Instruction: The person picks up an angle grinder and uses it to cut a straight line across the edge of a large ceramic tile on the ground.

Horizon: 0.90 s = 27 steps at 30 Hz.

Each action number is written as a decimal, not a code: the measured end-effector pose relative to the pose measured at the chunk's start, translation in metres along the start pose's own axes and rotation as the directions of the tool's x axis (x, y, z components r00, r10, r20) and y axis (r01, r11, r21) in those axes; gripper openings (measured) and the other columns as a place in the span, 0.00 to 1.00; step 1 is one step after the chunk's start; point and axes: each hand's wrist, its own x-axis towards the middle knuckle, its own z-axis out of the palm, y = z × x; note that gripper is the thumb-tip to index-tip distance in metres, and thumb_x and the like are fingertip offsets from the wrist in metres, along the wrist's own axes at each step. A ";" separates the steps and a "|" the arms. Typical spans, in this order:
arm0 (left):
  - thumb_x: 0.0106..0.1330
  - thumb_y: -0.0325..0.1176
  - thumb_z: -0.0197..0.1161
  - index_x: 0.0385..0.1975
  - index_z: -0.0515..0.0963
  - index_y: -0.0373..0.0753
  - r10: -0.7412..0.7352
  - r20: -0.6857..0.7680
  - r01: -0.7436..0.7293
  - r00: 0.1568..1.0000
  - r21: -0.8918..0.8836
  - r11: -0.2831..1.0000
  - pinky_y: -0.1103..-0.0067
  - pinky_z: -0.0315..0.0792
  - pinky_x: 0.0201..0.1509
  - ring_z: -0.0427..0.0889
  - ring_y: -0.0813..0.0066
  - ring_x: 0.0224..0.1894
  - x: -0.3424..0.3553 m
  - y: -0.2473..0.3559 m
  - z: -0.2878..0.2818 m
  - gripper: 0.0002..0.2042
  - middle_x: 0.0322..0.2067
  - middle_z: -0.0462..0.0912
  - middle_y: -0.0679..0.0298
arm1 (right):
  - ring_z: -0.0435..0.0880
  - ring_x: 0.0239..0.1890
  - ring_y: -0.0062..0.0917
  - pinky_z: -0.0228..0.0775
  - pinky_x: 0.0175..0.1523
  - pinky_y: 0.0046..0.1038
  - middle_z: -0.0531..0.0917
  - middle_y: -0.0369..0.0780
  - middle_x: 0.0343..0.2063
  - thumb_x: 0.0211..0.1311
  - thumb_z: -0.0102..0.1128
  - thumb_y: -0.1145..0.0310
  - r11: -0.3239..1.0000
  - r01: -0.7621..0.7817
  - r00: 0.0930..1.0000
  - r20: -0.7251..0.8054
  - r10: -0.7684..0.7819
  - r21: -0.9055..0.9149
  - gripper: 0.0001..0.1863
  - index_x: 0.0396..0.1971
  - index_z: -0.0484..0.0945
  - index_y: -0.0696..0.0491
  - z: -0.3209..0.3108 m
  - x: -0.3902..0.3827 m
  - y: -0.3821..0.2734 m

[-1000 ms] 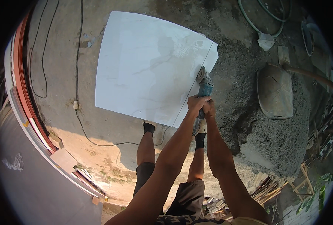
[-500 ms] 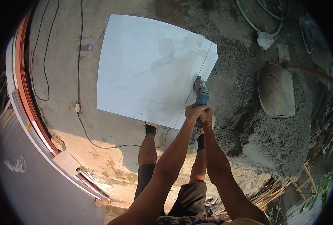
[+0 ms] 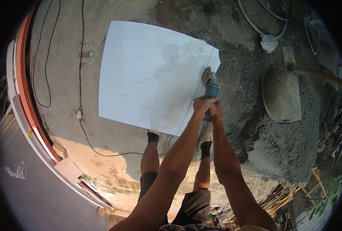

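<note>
A large white tile [image 3: 140,81] with faint grey veining lies flat on the ground. A thin dark line runs along its right side from far edge to near edge. Over that line is a teal angle grinder [image 3: 211,91], its round disc [image 3: 206,75] at the tile's surface; whether it spins I cannot tell. My left hand [image 3: 202,104] is closed around the grinder's body. Just to its right and slightly nearer, my right hand [image 3: 216,111] also grips the tool. Fine dust or wetness dulls the tile near the line.
A power cord [image 3: 113,155] trails left to a pale connector [image 3: 79,114]. Grey sand [image 3: 244,104] spreads on the right beneath a shovel [image 3: 282,96]. A green hose [image 3: 252,23] curls at the far right. My feet stand by the tile's near edge.
Both hands and the grinder have moved farther away along the dark line. The whole view has shifted slightly, so the tile sits a little lower in it.
</note>
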 end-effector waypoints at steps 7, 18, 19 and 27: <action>0.44 0.40 0.78 0.39 0.85 0.28 0.001 0.005 -0.001 1.000 -0.007 1.000 0.70 0.78 0.44 0.86 0.63 0.37 0.000 0.033 0.028 0.24 0.37 0.86 0.50 | 0.83 0.33 0.29 0.74 0.35 0.32 0.83 0.44 0.36 0.56 0.64 0.55 1.000 -0.029 1.000 -0.004 0.029 0.002 0.27 0.46 0.74 0.62 -0.025 0.033 -0.010; 0.42 0.42 0.79 0.41 0.84 0.28 -0.093 -0.148 0.100 0.985 0.039 0.994 0.68 0.78 0.45 0.86 0.60 0.39 0.031 -0.008 -0.005 0.28 0.38 0.86 0.48 | 0.82 0.36 0.26 0.74 0.39 0.32 0.83 0.45 0.38 0.58 0.63 0.54 0.975 -0.106 0.992 0.051 0.118 -0.195 0.27 0.47 0.73 0.62 0.012 0.018 0.011; 0.42 0.43 0.79 0.41 0.84 0.28 -0.062 -0.043 0.065 0.997 0.053 0.996 0.68 0.78 0.45 0.86 0.61 0.39 0.021 -0.006 0.012 0.28 0.37 0.86 0.49 | 0.82 0.36 0.26 0.74 0.39 0.32 0.83 0.45 0.38 0.58 0.63 0.54 0.973 -0.097 0.995 0.007 0.101 -0.211 0.27 0.47 0.73 0.62 -0.014 0.032 0.026; 0.51 0.47 0.74 0.42 0.83 0.32 0.035 0.163 -0.030 0.986 -0.031 0.999 0.70 0.77 0.42 0.86 0.65 0.38 -0.057 -0.038 0.011 0.25 0.36 0.87 0.53 | 0.81 0.26 0.27 0.73 0.33 0.31 0.83 0.42 0.27 0.51 0.66 0.61 0.996 -0.049 0.995 -0.078 0.056 0.080 0.18 0.33 0.79 0.62 -0.056 -0.054 -0.004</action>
